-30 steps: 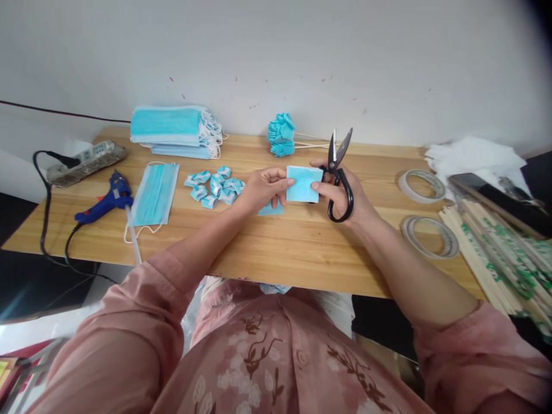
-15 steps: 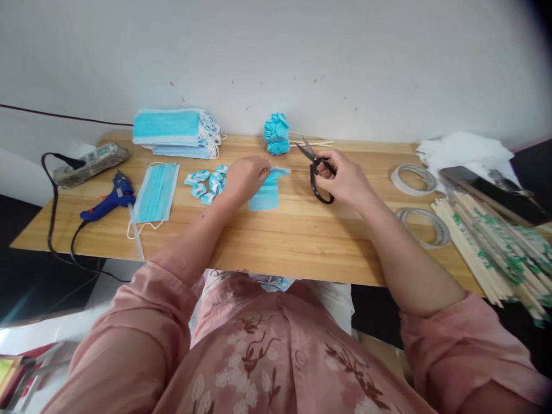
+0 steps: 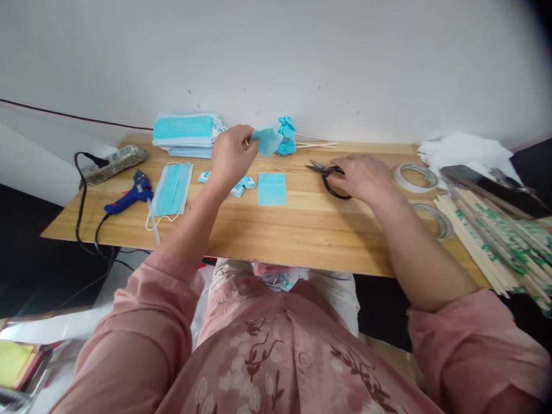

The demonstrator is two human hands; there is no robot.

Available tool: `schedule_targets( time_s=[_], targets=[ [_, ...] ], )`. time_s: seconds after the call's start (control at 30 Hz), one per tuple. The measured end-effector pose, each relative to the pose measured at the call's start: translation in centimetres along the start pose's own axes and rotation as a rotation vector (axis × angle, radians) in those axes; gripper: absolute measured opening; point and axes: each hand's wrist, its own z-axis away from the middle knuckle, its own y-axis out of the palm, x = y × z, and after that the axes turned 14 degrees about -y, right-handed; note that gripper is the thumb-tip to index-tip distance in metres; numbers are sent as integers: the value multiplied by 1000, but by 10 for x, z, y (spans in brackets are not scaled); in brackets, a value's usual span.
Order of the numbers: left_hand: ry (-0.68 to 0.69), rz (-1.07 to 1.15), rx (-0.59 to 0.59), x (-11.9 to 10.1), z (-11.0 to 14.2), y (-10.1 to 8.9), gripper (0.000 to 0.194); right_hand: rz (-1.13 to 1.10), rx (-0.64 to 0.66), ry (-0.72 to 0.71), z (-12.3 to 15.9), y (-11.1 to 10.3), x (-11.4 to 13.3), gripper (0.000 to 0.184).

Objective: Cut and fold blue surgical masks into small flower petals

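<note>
My left hand [image 3: 233, 155], raised over the table, pinches a small piece of light-blue mask fabric [image 3: 268, 142] at its left edge. Below and to the right of that hand, a flat blue fabric square [image 3: 272, 190] lies on the wood. Several small folded blue-and-white pieces [image 3: 244, 184] show partly behind my left wrist. My right hand [image 3: 366, 177] is low at the tabletop, its fingers on the black handles of a pair of scissors [image 3: 319, 166]. The blades point left and are slightly apart.
Blue fabric flowers on sticks [image 3: 286, 137] and a mask stack [image 3: 183, 131] are near the wall. Left are a single mask [image 3: 173, 188], a blue glue gun [image 3: 131, 198] and a power strip [image 3: 121, 163]. Right are tape rolls [image 3: 403, 177], a phone [image 3: 478, 183] and bundled sticks [image 3: 478, 241].
My left hand has lifted the fabric piece up and away from the square beneath it. My right hand has moved right and down to the tabletop with the scissors. The view has shifted slightly.
</note>
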Motion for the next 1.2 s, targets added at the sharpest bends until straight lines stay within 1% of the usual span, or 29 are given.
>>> schedule_targets(
  time_s=[0.03, 0.1, 0.17, 0.23, 0.3, 0.37, 0.43, 0.47, 0.53, 0.6, 0.63, 0.67, 0.7, 0.77, 0.8, 0.83, 0.87, 0.9, 1.03, 1.1, 1.2],
  targets=[
    [6, -2, 8, 1, 2, -5, 12, -35, -29, -73, -1, -1, 8, 31],
    [20, -1, 16, 2, 5, -12, 11, -115, -42, -265, -5, -1, 28, 31],
    [27, 2, 14, 3, 8, -13, 10, -160, 18, -449, -11, 4, 53, 33],
    [16, -1, 9, 5, 10, -10, 10, -147, 76, -541, -17, 11, 76, 36],
    [2, -13, 21, 7, 12, -5, 8, -93, 121, -518, -20, 18, 94, 36],
    [4, -21, 50, 11, 12, 0, 7, -34, 158, -474, -17, 21, 105, 28],
    [20, -29, 82, 14, 13, 2, 7, -8, 176, -475, -6, 19, 109, 22],
    [27, -36, 90, 15, 13, 3, 8, -11, 183, -504, 2, 16, 109, 20],
    [43, -57, 97, 15, 14, 6, 10, -84, 203, -543, 19, 6, 105, 15],
    [66, -78, 107, 13, 17, 12, 13, -226, 233, -521, 37, -4, 98, 14],
    [91, -86, 127, 12, 18, 17, 16, -292, 244, -492, 45, -9, 95, 15],
    [132, -92, 171, 11, 20, 21, 19, -346, 244, -452, 53, -13, 91, 17],
    [200, -104, 244, 11, 22, 26, 21, -392, 232, -415, 60, -16, 87, 18],
    [399, -132, 426, 16, 26, 34, 21, -448, 189, -343, 74, -20, 80, 20],
    [469, -141, 467, 19, 27, 37, 26, -465, 172, -312, 81, -21, 77, 22],
    [505, -154, 479, 24, 28, 39, 33, -481, 166, -283, 87, -22, 74, 24],
    [512, -169, 474, 30, 29, 39, 38, -496, 167, -252, 93, -22, 71, 25],
    [500, -190, 465, 35, 29, 38, 38, -514, 159, -220, 99, -22, 69, 27],
    [445, -279, 436, 54, 31, 25, 28, -616, 89, -100, 113, -27, 64, 28],
    [437, -248, 437, 61, 34, 15, 29, -699, 49, -51, 115, -32, 64, 31],
    [439, -187, 429, 72, 43, 1, 33, -836, 32, 10, 116, -39, 67, 39]
  ],
)
